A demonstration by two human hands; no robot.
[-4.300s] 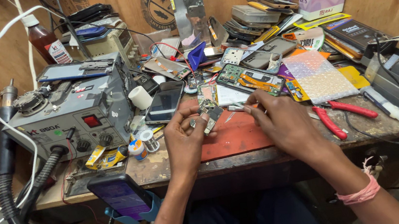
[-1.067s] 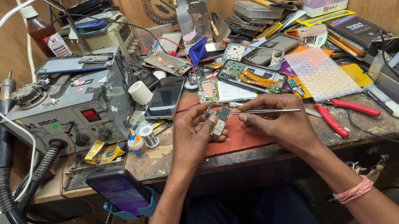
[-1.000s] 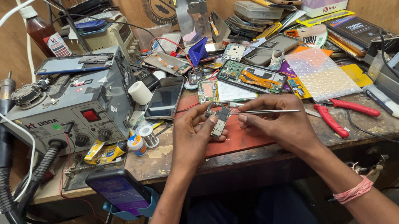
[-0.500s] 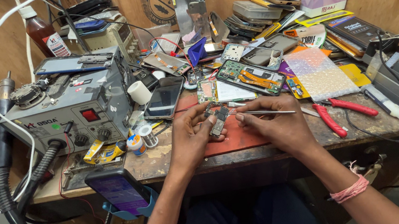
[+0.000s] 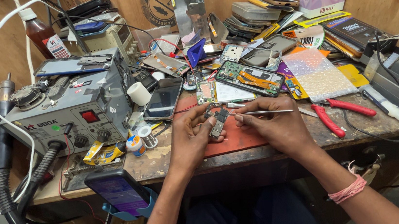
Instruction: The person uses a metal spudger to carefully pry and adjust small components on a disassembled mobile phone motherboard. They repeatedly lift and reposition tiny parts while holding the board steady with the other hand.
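Two hands met over the red mat [image 5: 234, 140] at the front of the wooden bench [image 5: 165, 161], and the work in hand looked like fine picking at a small circuit board [image 5: 217, 120] with tweezers [image 5: 263, 112]. Judging by the pose, the step was mid-way: the tool tip was at the board's upper edge, so the next move would call for a steady, small motion of the tip while the board was kept from twisting.

Behind and to the left sat the grey rework station [image 5: 70, 107] with its black hose [image 5: 10, 193]; a dark phone [image 5: 163, 99] lay flat beside it, and red-handled pliers [image 5: 334, 113] lay to the right, well apart from the hands.

Left hand [image 5: 190, 139] was curled, thumb and fingers pinching the board just above the mat. Right hand [image 5: 276, 129] was closed around the tweezers in a pencil-like grip, their tip touching or nearly touching the board; which one could not be told.
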